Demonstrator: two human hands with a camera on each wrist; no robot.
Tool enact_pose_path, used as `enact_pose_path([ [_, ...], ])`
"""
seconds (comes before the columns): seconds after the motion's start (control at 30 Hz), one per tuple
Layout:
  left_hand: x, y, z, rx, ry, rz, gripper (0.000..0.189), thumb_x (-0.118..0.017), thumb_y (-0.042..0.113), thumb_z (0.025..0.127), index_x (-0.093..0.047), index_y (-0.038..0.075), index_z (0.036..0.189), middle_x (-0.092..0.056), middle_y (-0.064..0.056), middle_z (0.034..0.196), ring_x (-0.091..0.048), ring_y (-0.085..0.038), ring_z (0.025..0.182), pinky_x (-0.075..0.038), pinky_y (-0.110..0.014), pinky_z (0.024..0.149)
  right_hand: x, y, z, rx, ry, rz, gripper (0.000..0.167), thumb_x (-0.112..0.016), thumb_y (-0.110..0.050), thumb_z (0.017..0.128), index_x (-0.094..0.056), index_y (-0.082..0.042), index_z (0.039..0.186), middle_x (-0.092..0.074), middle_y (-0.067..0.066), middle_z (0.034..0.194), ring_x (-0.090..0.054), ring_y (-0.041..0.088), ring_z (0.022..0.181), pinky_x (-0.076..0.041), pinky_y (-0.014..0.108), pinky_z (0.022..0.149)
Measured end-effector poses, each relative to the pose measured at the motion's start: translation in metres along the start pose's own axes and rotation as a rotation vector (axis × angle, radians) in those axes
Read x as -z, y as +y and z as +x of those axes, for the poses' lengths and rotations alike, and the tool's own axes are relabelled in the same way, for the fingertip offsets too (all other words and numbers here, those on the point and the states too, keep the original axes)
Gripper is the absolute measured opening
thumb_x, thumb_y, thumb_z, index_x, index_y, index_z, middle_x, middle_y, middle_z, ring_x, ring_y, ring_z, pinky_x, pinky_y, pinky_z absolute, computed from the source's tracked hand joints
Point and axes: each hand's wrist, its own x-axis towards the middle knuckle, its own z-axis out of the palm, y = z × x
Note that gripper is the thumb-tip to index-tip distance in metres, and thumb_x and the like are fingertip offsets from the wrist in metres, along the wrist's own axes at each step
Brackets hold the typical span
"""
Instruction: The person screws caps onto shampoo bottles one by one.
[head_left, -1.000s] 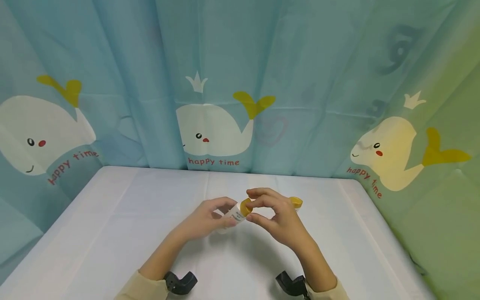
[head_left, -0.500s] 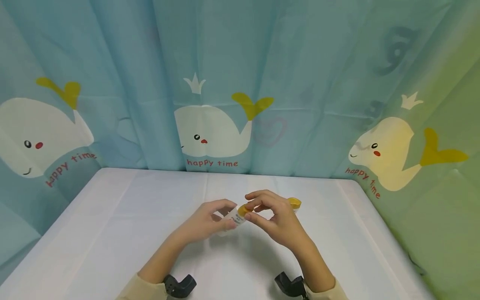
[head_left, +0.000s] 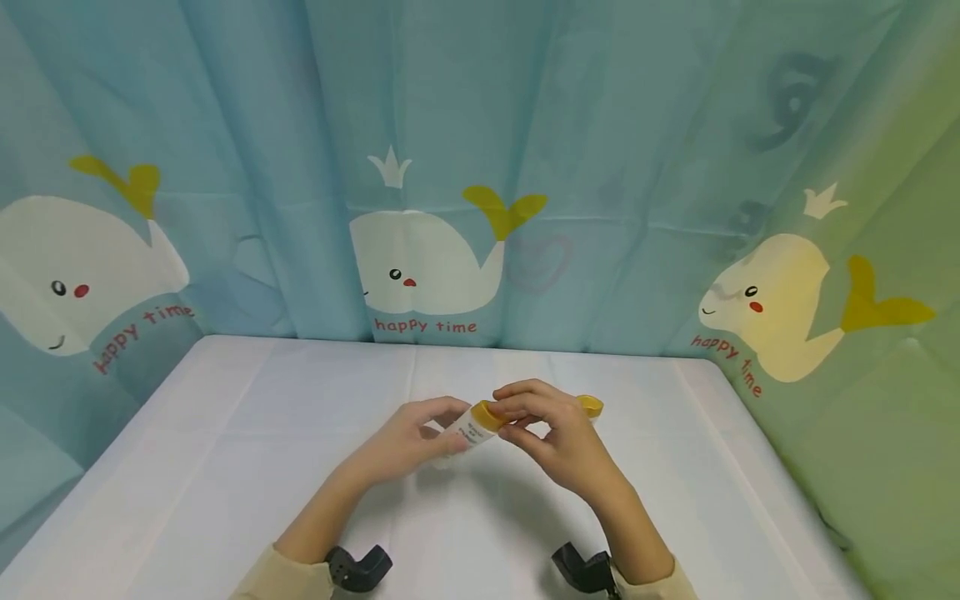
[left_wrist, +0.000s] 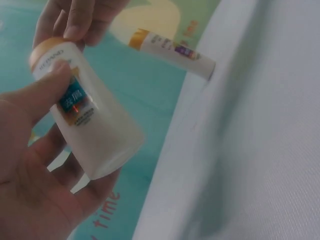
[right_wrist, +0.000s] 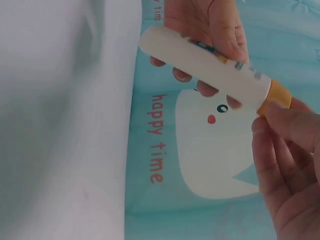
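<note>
My left hand (head_left: 408, 437) grips a white shampoo bottle (left_wrist: 105, 135) round its body, thumb across the label and fingers behind. The bottle is tilted, its gold cap (head_left: 487, 414) up and to the right, and its base is raised off the table. My right hand (head_left: 555, 429) pinches the cap, with the thumb on its near side in the right wrist view and the other fingers partly hidden behind it. Past the right hand stands a second, similar bottle (left_wrist: 175, 54), also gold-capped, its body mostly hidden by that hand in the head view.
A white cloth covers the table (head_left: 300, 392). Behind and beside it hangs a blue-green curtain (head_left: 630, 167) printed with whales and lettering. Black wrist devices (head_left: 360, 568) sit at both sleeves.
The held bottle has turned slightly in my left hand, and more of its cap shows than half a second ago. My right fingers have shifted on the cap. The second bottle stays put.
</note>
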Motion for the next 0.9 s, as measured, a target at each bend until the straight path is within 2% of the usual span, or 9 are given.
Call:
enact_pose_path([
  [0.1, 0.0002, -0.0013, 0.0005, -0.008, -0.032, -0.003, 0.032, -0.067, 0.030, 0.096, -0.066, 0.019, 0.126, -0.069, 0.003, 0.110, -0.061, -0.018, 0.103, -0.055, -0.035, 0.086, 0.0016, 0.0023, -0.0009, 0.011, -0.019, 0.025, 0.028, -0.078, -0.003, 0.084, -0.073, -0.011, 0.110, -0.068, 0.004, 0.118, -0.069, 0.017, 0.097, -0.059, 0.028, 0.076],
  [0.23, 0.0011, -0.0027, 0.0001, -0.032, -0.092, -0.024, 0.033, -0.064, 0.028, 0.098, -0.066, 0.013, 0.127, -0.071, -0.001, 0.108, -0.062, -0.017, 0.100, -0.053, -0.035, 0.086, 0.0036, 0.0052, -0.0013, 0.018, -0.065, 0.070, 0.039, -0.079, -0.007, 0.082, -0.070, -0.011, 0.120, -0.067, 0.005, 0.124, -0.065, 0.018, 0.111, -0.059, 0.030, 0.079],
  [0.37, 0.0025, -0.0038, -0.0005, -0.048, -0.212, -0.095, 0.033, -0.061, 0.034, 0.099, -0.067, 0.014, 0.125, -0.071, -0.006, 0.103, -0.063, -0.015, 0.092, -0.053, -0.033, 0.080, 0.0041, 0.0071, -0.0013, 0.053, -0.116, 0.116, 0.056, -0.082, -0.007, 0.078, -0.064, -0.008, 0.131, -0.064, 0.008, 0.134, -0.062, 0.020, 0.120, -0.058, 0.033, 0.084],
  [0.47, 0.0030, -0.0036, -0.0010, -0.064, -0.275, -0.142, 0.034, -0.060, 0.040, 0.099, -0.068, 0.015, 0.122, -0.070, -0.012, 0.102, -0.063, -0.014, 0.087, -0.055, -0.032, 0.075, 0.0036, 0.0073, -0.0010, 0.080, -0.144, 0.139, 0.055, -0.083, -0.007, 0.077, -0.066, -0.008, 0.129, -0.066, 0.007, 0.131, -0.064, 0.019, 0.117, -0.057, 0.033, 0.085],
  [0.6, 0.0024, -0.0018, -0.0010, -0.088, -0.253, -0.133, 0.035, -0.063, 0.042, 0.097, -0.068, 0.017, 0.121, -0.071, -0.008, 0.103, -0.063, -0.015, 0.091, -0.055, -0.033, 0.077, 0.0031, 0.0063, -0.0005, 0.115, -0.125, 0.129, 0.040, -0.083, -0.006, 0.078, -0.072, -0.012, 0.116, -0.071, 0.004, 0.118, -0.066, 0.017, 0.108, -0.057, 0.031, 0.081],
  [0.73, -0.0017, -0.0011, -0.0002, -0.103, -0.220, -0.137, 0.029, -0.065, 0.033, 0.097, -0.067, 0.015, 0.120, -0.068, -0.002, 0.101, -0.061, -0.015, 0.093, -0.056, -0.036, 0.080, 0.0022, 0.0048, -0.0002, 0.157, -0.084, 0.113, 0.039, -0.084, -0.005, 0.074, -0.071, -0.012, 0.111, -0.071, 0.005, 0.110, -0.065, 0.016, 0.099, -0.055, 0.030, 0.079],
  [0.8, -0.0042, -0.0013, -0.0002, -0.117, -0.206, -0.145, 0.027, -0.066, 0.029, 0.097, -0.066, 0.013, 0.119, -0.067, -0.002, 0.100, -0.061, -0.015, 0.093, -0.057, -0.037, 0.080, 0.0008, 0.0044, -0.0001, 0.168, -0.058, 0.095, 0.039, -0.085, -0.004, 0.073, -0.071, -0.012, 0.108, -0.071, 0.005, 0.105, -0.065, 0.015, 0.096, -0.054, 0.030, 0.079],
  [0.9, -0.0067, -0.0014, 0.0002, -0.156, -0.180, -0.143, 0.024, -0.066, 0.024, 0.097, -0.065, 0.009, 0.116, -0.065, -0.004, 0.097, -0.060, -0.013, 0.090, -0.058, -0.037, 0.077, -0.0020, 0.0034, -0.0001, 0.137, -0.012, 0.062, 0.037, -0.086, -0.003, 0.070, -0.071, -0.010, 0.103, -0.070, 0.003, 0.098, -0.064, 0.014, 0.090, -0.055, 0.031, 0.077],
])
